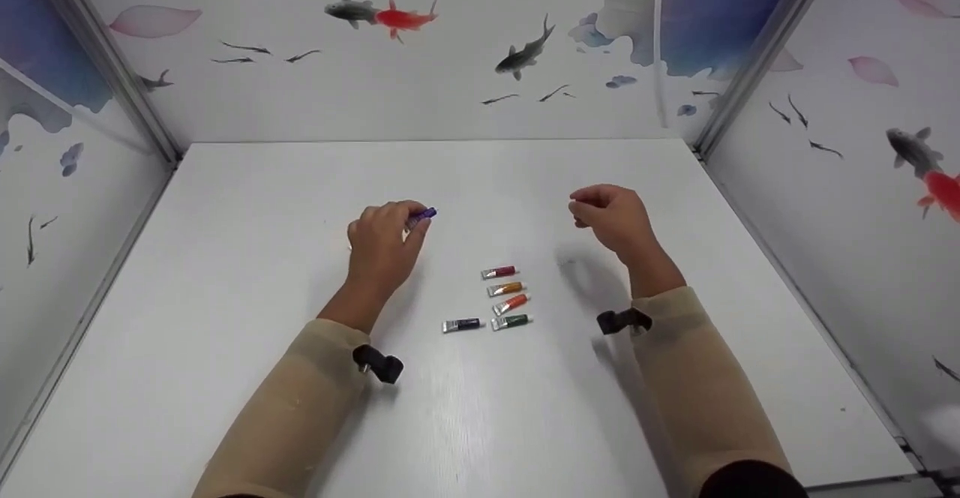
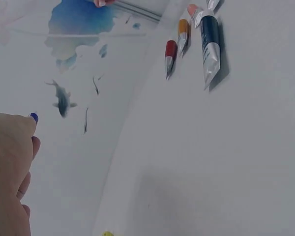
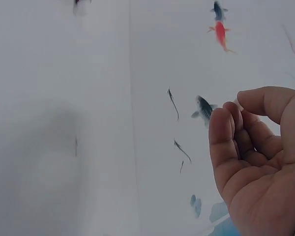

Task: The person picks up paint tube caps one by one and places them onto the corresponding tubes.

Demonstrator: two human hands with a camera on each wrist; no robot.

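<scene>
My left hand [image 1: 382, 239] is above the table at left centre, pinching a purple paint tube [image 1: 421, 217] between thumb and fingers. In the left wrist view only the blue-purple end of that tube [image 2: 34, 117] shows beyond the hand. My right hand [image 1: 615, 220] is raised over the table at right, fingers loosely curled, with no object clearly visible in it. On the table between the hands lie small paint tubes: red [image 1: 499, 273], yellow-orange [image 1: 507, 289], orange [image 1: 511, 304] and green [image 1: 512, 322], stacked in a column, with a dark blue one [image 1: 462, 325] left of the green.
Under the hands is a white table [image 1: 465, 423]. Panels printed with fish and petals enclose it at the back [image 1: 450, 100] and both sides. A small yellow bit [image 2: 107, 233] shows at the bottom edge of the left wrist view.
</scene>
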